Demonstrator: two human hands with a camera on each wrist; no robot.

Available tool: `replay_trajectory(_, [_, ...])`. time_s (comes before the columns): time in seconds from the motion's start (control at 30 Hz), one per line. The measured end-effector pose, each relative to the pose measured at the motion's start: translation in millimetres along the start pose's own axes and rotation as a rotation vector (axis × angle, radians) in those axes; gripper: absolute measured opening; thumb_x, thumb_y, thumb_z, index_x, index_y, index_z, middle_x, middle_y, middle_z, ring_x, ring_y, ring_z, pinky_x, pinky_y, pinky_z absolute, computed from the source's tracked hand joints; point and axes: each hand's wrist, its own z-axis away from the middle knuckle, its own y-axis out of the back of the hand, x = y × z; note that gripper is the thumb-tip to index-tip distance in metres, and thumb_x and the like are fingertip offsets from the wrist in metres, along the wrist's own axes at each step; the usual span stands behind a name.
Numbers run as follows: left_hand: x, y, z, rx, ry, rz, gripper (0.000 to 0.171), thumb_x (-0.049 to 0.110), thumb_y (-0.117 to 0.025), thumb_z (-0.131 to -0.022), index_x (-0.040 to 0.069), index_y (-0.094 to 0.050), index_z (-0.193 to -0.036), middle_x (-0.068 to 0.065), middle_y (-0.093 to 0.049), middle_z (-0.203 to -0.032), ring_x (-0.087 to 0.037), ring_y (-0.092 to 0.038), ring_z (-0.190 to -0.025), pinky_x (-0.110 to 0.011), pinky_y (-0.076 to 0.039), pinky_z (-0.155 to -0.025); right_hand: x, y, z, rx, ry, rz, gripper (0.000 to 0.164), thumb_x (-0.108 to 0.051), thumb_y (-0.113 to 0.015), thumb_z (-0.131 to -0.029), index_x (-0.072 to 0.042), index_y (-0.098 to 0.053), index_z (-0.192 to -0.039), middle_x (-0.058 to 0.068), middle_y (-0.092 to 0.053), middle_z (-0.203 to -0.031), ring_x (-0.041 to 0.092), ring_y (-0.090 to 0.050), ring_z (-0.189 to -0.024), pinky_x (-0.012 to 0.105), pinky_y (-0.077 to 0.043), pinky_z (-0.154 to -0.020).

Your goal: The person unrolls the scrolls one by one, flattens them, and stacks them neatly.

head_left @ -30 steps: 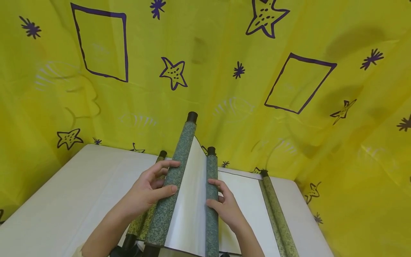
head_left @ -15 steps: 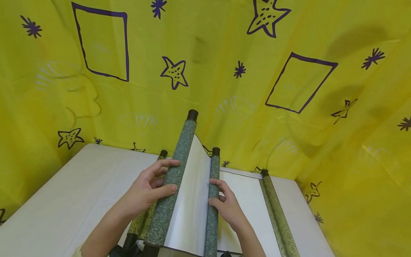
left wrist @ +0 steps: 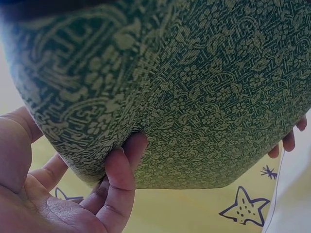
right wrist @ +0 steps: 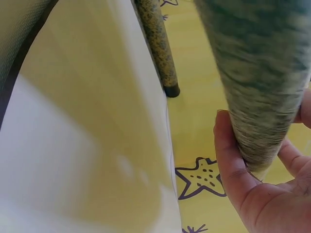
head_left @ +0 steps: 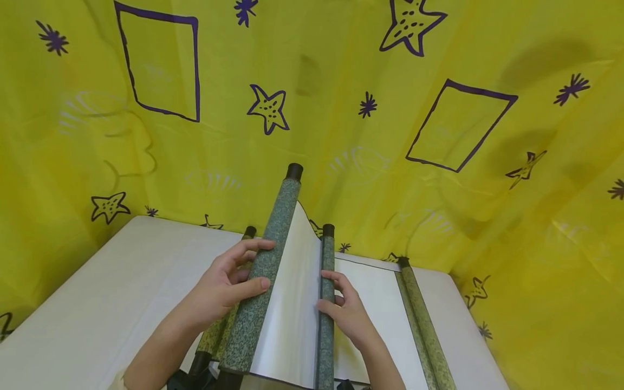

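A hanging scroll with green-blue patterned cloth backing is held up above the table, partly unrolled. My left hand [head_left: 226, 287] grips its thicker left roll [head_left: 265, 281], thumb in front and fingers behind. On the right, my right hand [head_left: 350, 314] holds the thinner roll [head_left: 327, 330] between thumb and fingers. A strip of white paper [head_left: 290, 314] spans the two rolls. In the left wrist view the patterned backing [left wrist: 204, 107] fills much of the picture, with left fingertips pressed on its underside. The right wrist view shows the roll [right wrist: 260, 82] resting in the curled fingers.
Beneath lies a second scroll with white paper [head_left: 361, 303], between a yellow-green right roller [head_left: 424, 325] and a left roller [head_left: 209, 341], partly hidden by the left hand. They rest on a white table [head_left: 107, 303]. A yellow curtain [head_left: 322, 65] with purple drawings hangs behind.
The thinner right roll has shifted slightly right and turned, so its dark side edge shows and a little more white paper is visible. The left hand keeps nearly the same place.
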Motion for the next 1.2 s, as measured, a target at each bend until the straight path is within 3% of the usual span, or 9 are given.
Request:
replay_trajectory(0.2, [1.0,-0.4,0.9,0.016,-0.009,-0.035,0.055,0.011,-0.068,-0.095,0.018,-0.047,-0.145,-0.017,-0.037,-0.151,-0.035,-0.056,-0.119,-0.038,-0.057,-0.077,-0.9,-0.3,1.3,0.033,0.007,-0.001,0.057,-0.002,-0.062,-0.092,-0.015,-0.046,-0.144,0.020,-0.043,-0.142,0.030,-0.061,-0.106,0.037,-0.053,-0.085])
replay_trajectory(0.43, [2.4,0.6,1.4,0.006,-0.004,-0.008,0.055,0.009,-0.067,-0.095,0.017,-0.046,-0.145,-0.021,-0.040,-0.145,-0.031,-0.062,-0.108,-0.040,-0.058,-0.076,-3.5,-0.3,2.3,0.033,-0.001,-0.011,0.057,-0.005,-0.064,-0.092,-0.016,-0.045,-0.145,0.020,-0.042,-0.144,0.031,-0.061,-0.108,0.038,-0.054,-0.085])
replay_trajectory(0.8, [7.1,0.6,4.0,0.032,0.018,-0.048,0.055,0.014,-0.068,-0.095,0.020,-0.046,-0.145,-0.023,-0.026,-0.156,-0.040,-0.053,-0.125,-0.038,-0.056,-0.077,-0.2,2.1,0.0,0.028,-0.013,0.018,0.055,-0.008,-0.065,-0.093,-0.018,-0.046,-0.144,0.018,-0.041,-0.145,0.030,-0.061,-0.105,0.039,-0.052,-0.089])
replay_trajectory(1.2, [10.2,1.7,6.0,0.025,0.007,-0.017,0.056,0.010,-0.067,-0.095,0.018,-0.045,-0.146,-0.025,-0.033,-0.150,-0.029,-0.063,-0.105,-0.041,-0.058,-0.074,-0.2,5.5,0.2,0.023,-0.014,0.005,0.057,-0.006,-0.064,-0.094,-0.020,-0.044,-0.145,0.019,-0.037,-0.148,0.031,-0.060,-0.107,0.041,-0.054,-0.089])
